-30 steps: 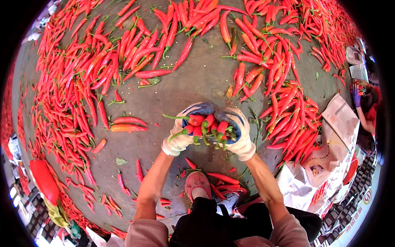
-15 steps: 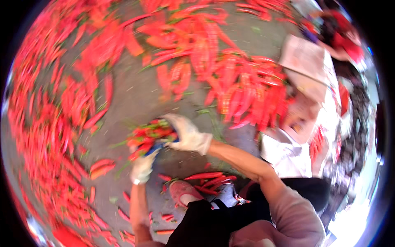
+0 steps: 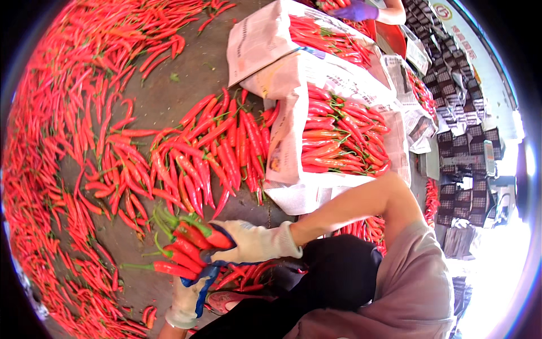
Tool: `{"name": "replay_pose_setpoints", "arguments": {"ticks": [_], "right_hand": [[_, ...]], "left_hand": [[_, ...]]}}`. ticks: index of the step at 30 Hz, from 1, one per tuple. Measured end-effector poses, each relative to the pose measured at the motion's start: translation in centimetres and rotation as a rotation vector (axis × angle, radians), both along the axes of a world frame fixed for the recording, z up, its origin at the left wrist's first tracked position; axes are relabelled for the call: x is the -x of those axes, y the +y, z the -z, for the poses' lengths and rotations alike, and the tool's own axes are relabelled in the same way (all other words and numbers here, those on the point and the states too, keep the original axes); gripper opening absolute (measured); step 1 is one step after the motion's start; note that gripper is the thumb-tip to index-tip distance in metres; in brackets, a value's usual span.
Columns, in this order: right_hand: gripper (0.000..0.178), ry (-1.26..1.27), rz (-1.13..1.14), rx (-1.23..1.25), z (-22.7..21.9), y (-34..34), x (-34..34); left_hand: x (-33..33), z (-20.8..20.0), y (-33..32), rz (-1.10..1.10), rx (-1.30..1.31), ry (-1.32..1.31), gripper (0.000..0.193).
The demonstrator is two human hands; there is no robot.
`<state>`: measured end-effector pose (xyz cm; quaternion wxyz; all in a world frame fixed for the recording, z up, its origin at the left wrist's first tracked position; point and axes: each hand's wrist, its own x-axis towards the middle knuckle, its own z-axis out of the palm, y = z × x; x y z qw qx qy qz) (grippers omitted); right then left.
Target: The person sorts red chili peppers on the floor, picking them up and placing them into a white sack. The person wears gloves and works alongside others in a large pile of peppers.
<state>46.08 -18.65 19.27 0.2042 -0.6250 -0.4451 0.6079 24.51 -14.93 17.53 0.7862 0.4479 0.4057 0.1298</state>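
Grey concrete floor point(image 3: 169, 93) spreads under the person, strewn with loose red chillies point(image 3: 51, 141) in a thick band along the left edge and in a neater fanned heap point(image 3: 209, 152) at centre. Low in the view sits the bunch point(image 3: 180, 246) of chillies, green stems poking out to the left, held above the floor between both gloved hands. The left hand point(image 3: 183, 299) cups it from below, fingers curled shut around its underside; the right hand point(image 3: 251, 243) clamps over the top, fingers closed on the same bunch. It looks like the gathering step, a handful squared up with stems aligned. Right of the heap, paper-lined boxes point(image 3: 285, 141) hold packed chillies point(image 3: 339, 133); placing the bunch there would call for a firm two-handed carry, stems kept level. Far top right, another person's purple-gloved hand point(image 3: 355, 11) works at a further box.
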Motion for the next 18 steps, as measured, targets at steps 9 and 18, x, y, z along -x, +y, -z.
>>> {"name": "replay_pose_setpoints", "arguments": {"ticks": [9,18], "right_hand": [[0.064,-0.058,0.289,0.151,-8.1,-5.9,-22.8],[0.070,-0.578,-0.354,0.263,-3.6,-10.2,-39.4]], "left_hand": [[-24.0,-5.0,-2.2,0.173,0.593,0.122,0.043],[-41.0,1.8,-17.4,-0.060,1.291,-0.532,0.042]]}}
